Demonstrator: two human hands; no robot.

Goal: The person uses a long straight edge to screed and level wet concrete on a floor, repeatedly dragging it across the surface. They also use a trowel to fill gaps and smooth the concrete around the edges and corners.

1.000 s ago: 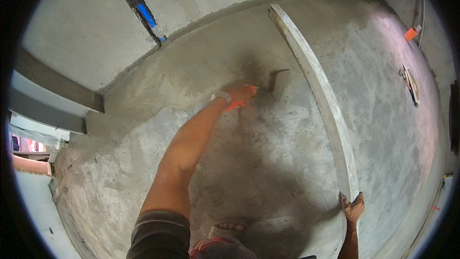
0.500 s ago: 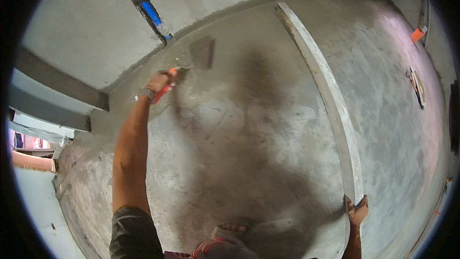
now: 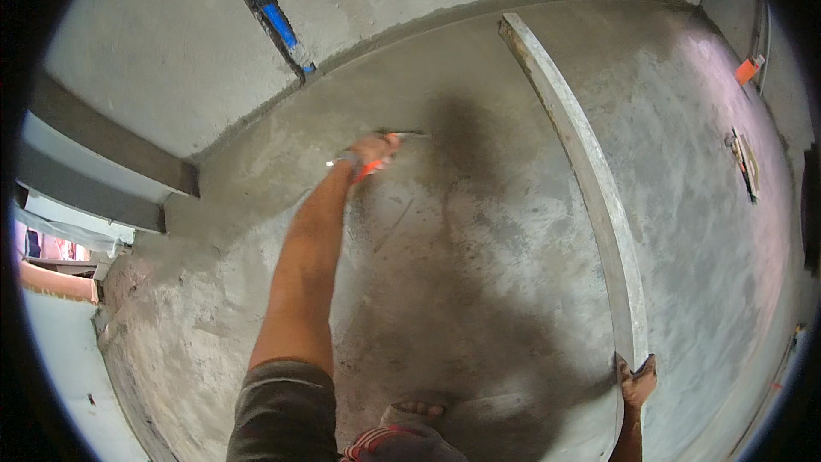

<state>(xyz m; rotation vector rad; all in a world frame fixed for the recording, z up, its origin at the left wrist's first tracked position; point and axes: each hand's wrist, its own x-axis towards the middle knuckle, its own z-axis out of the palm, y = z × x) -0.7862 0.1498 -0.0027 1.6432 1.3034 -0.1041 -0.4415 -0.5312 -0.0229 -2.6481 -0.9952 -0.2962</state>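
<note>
My left hand (image 3: 374, 151), slightly blurred, is closed around the orange-red handle of a trowel (image 3: 412, 134). The thin blade lies at or just over the damp grey cement (image 3: 359, 85), seen nearly edge-on; I cannot tell whether it touches. A long, pale straightedge (image 3: 590, 162) runs from the far side of the cement back toward me on the right. Its near end is gripped by my right hand (image 3: 637, 379), with thumb and fingers on either side.
A bare foot (image 3: 419, 408) shows at the bottom. Grey steps or ledges (image 3: 111, 133) jut in at left. A dark channel with a blue pipe (image 3: 278, 24) cuts the far wall. At right are an orange object (image 3: 749, 68) and a wall opening with wires (image 3: 742, 162).
My left hand has swept the trowel to the right and slightly nearer, and the blade's angle has changed. My right hand and the straightedge stay nearly in place.
</note>
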